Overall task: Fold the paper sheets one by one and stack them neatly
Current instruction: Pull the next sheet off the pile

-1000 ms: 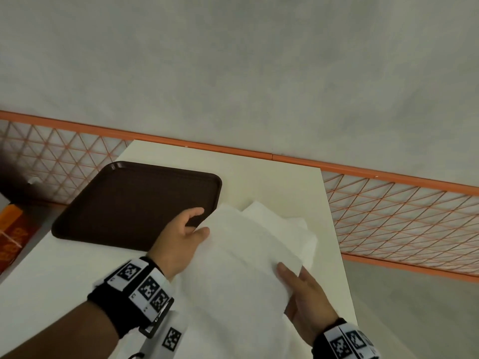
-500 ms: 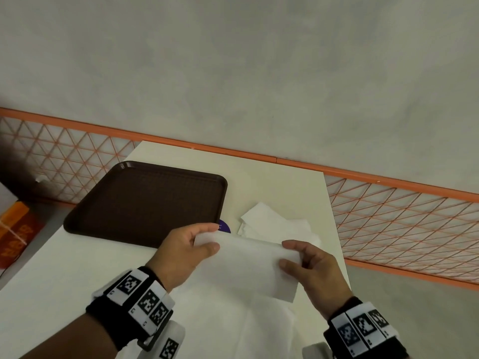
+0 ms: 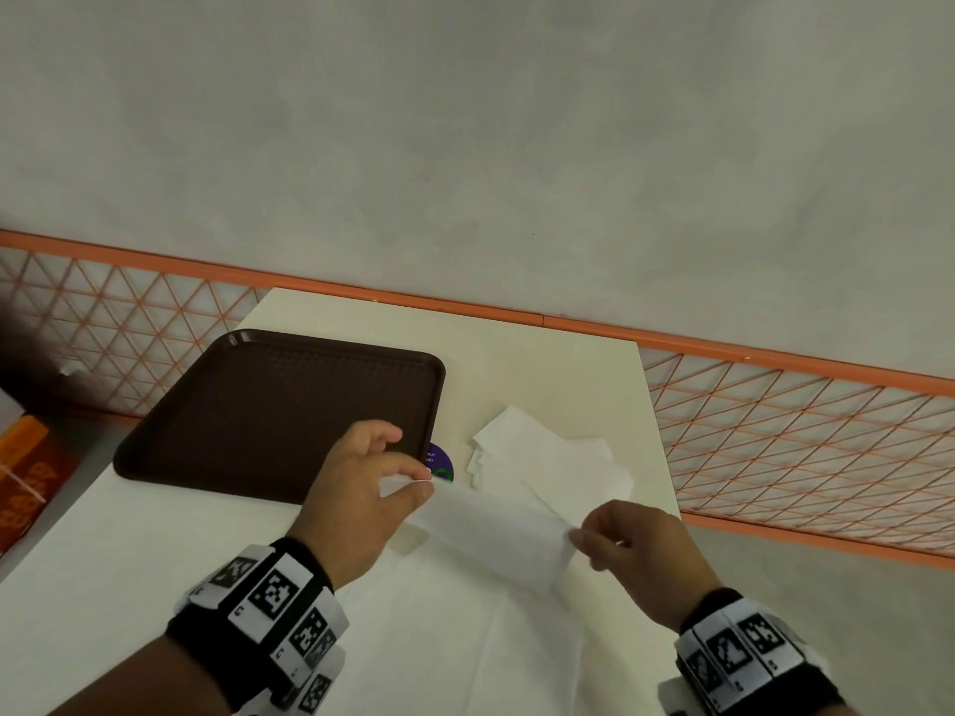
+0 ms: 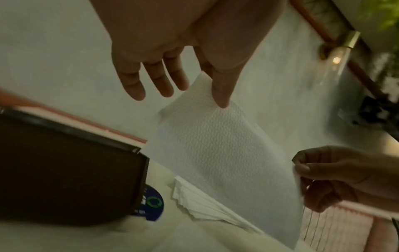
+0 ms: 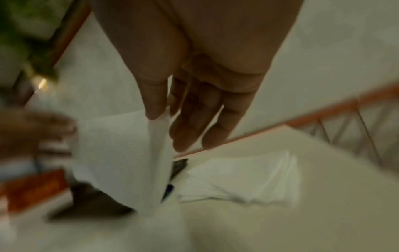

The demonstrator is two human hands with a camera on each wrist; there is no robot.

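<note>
A white embossed paper sheet (image 3: 491,529) hangs folded in the air above the table, stretched between both hands. My left hand (image 3: 413,483) pinches its left corner between thumb and forefinger, the other fingers loose. My right hand (image 3: 579,540) pinches the right end. The left wrist view shows the same sheet (image 4: 215,153) under my left thumb; in the blurred right wrist view it (image 5: 121,153) hangs from the right thumb. A stack of folded sheets (image 3: 558,462) lies on the table behind the hands. More unfolded white paper (image 3: 465,638) lies beneath my wrists.
A dark brown tray (image 3: 268,410) sits at the left on the cream table (image 3: 542,374). A small blue round sticker (image 3: 439,459) lies between tray and stack. An orange mesh railing (image 3: 801,431) runs behind and right of the table. An orange box (image 3: 26,472) stands far left.
The sheet, lying broad under both hands a second ago, has been folded over and lifted. Both hands went from pressing it to pinching its ends, drawing it into a narrower strip.
</note>
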